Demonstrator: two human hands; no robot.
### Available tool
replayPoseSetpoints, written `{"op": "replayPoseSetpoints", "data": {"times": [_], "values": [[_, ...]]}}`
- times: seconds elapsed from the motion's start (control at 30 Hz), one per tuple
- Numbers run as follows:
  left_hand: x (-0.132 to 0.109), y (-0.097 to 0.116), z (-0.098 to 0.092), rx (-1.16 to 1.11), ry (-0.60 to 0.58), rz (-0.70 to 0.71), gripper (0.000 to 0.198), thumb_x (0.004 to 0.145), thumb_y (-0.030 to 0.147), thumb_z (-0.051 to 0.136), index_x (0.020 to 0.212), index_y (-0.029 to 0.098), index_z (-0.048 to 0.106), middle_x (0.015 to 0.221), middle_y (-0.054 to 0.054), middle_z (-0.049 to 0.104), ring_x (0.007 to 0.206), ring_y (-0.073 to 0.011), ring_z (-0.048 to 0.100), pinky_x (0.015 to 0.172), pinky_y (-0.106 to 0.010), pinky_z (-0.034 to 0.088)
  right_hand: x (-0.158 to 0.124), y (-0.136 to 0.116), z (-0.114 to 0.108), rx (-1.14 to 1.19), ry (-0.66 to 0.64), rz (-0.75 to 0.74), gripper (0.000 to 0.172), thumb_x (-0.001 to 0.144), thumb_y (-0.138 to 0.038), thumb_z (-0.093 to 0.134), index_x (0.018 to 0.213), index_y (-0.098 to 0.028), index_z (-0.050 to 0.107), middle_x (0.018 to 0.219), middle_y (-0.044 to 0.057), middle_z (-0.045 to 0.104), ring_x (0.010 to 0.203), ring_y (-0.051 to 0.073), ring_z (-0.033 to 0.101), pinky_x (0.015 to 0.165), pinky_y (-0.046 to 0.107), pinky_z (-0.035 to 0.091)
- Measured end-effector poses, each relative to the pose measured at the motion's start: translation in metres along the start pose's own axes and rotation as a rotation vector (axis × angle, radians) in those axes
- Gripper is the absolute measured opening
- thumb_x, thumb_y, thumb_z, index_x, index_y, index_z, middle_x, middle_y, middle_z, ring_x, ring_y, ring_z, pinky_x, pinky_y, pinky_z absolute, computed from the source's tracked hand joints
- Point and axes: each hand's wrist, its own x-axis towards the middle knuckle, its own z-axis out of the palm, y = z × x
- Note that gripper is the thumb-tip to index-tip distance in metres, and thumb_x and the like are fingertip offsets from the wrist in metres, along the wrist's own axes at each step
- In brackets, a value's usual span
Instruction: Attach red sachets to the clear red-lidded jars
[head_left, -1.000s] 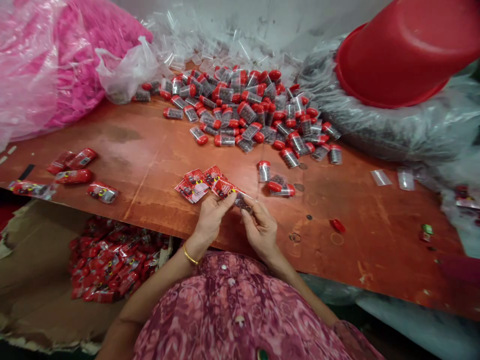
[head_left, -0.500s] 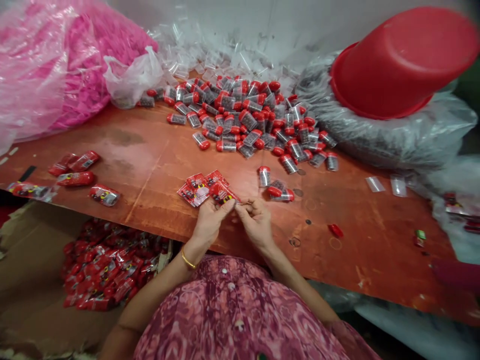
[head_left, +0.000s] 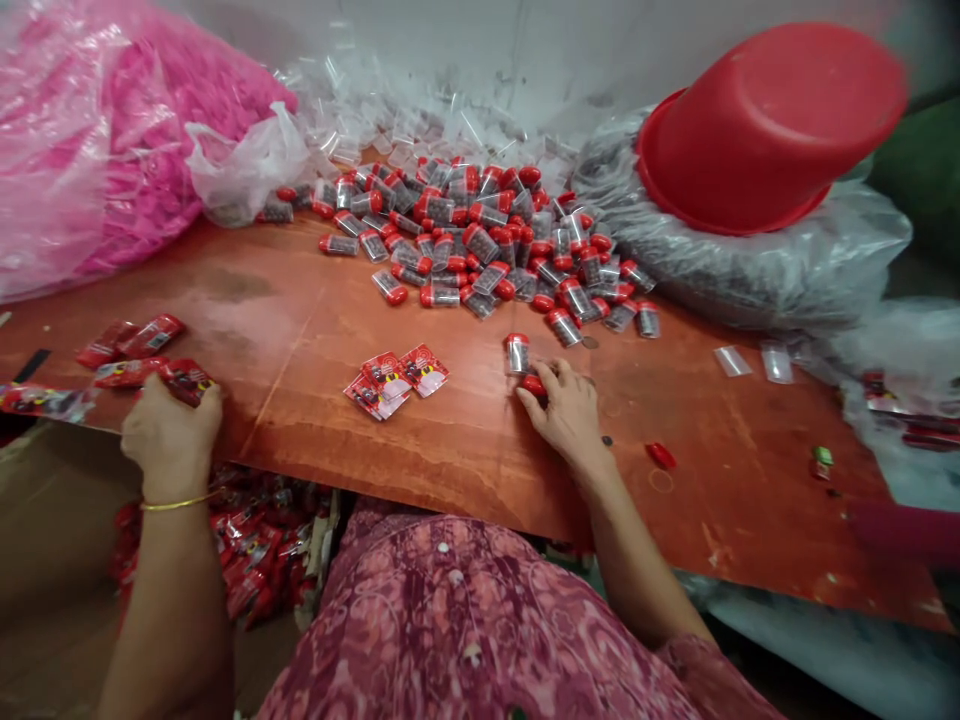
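Observation:
My left hand (head_left: 172, 430) is at the left edge of the tabletop, its fingers closed round a shiny red printed packet (head_left: 187, 380). Beside it lie several similar red packets (head_left: 131, 372). Over on the right, my right hand (head_left: 566, 405) has its thumb and fingers curled about a small clear container with a red cap (head_left: 533, 384); the hand covers most of it. Another red-capped container (head_left: 517, 353), with dark contents, stands just behind those fingers. Between my hands, several red printed cards (head_left: 386, 378) lie loosely overlapped.
A heap of red-capped containers (head_left: 480, 240) spreads across the back. Pink pieces fill a plastic bag (head_left: 135, 130) at left. An upturned red bucket (head_left: 772, 130) rests on a filled bag (head_left: 750, 270). Below the table edge, red packets (head_left: 255, 540) fill a carton.
My hands have parted from the middle: the left moved far left to the packets, the right moved right onto a container. The red packet between them is gone from beside the cards.

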Motion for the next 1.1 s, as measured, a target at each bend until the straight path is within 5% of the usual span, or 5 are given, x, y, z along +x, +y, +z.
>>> {"op": "replayPoseSetpoints", "data": {"times": [0.13,0.33,0.8,0.97,1.1], "values": [[-0.028,0.03,0.016,-0.19,0.185,0.34,0.04,0.08,0.043,0.053,0.114,0.023,0.055,0.144,-0.008,0.042,0.122,-0.0389,0.044,0.098,-0.061,0.033,-0.009,-0.01,0.013,0.019,0.058,0.003,0.048,0.087,-0.044,0.043,0.129,-0.019,0.048,0.13,0.015,0.048,0.11,0.032,0.046,0.091,0.047,0.036],[-0.087,0.105,0.074,-0.259,-0.231,0.856,0.037,0.08,0.042,0.055,0.107,0.018,0.065,0.141,-0.015,0.044,0.134,-0.0363,0.031,0.106,-0.055,0.024,-0.01,-0.008,0.025,0.091,0.11,0.018,0.048,0.089,-0.041,0.04,0.129,-0.016,0.046,0.132,0.016,0.049,0.116,0.03,0.044,0.097,0.047,0.032],[-0.104,0.117,0.1,-0.277,-0.284,0.907,0.026,0.085,0.022,0.046,0.081,0.022,0.072,0.114,-0.009,0.067,0.131,-0.034,0.037,0.109,-0.062,0.013,-0.005,-0.007,0.027,0.065,0.121,0.063,0.047,0.088,-0.044,0.04,0.125,-0.016,0.051,0.13,0.016,0.051,0.115,0.029,0.045,0.097,0.046,0.03],[-0.1,0.117,0.082,-0.331,-0.156,0.879,0.025,0.085,0.027,0.048,0.081,0.02,0.072,0.119,-0.01,0.064,0.129,-0.0337,0.041,0.108,-0.062,0.018,-0.006,-0.007,0.017,0.094,0.234,0.13,0.056,0.084,-0.05,0.043,0.125,-0.012,0.05,0.133,0.021,0.047,0.122,0.034,0.04,0.101,0.056,0.023],[-0.104,0.117,0.059,-0.466,-0.102,0.832,0.023,0.085,0.032,0.051,0.087,0.022,0.072,0.122,-0.011,0.062,0.128,-0.0319,0.043,0.106,-0.062,0.021,-0.003,-0.036,-0.001,0.479,0.286,0.03,0.046,0.085,-0.048,0.043,0.116,-0.016,0.056,0.12,0.016,0.059,0.113,0.028,0.051,0.097,0.048,0.035]]}}
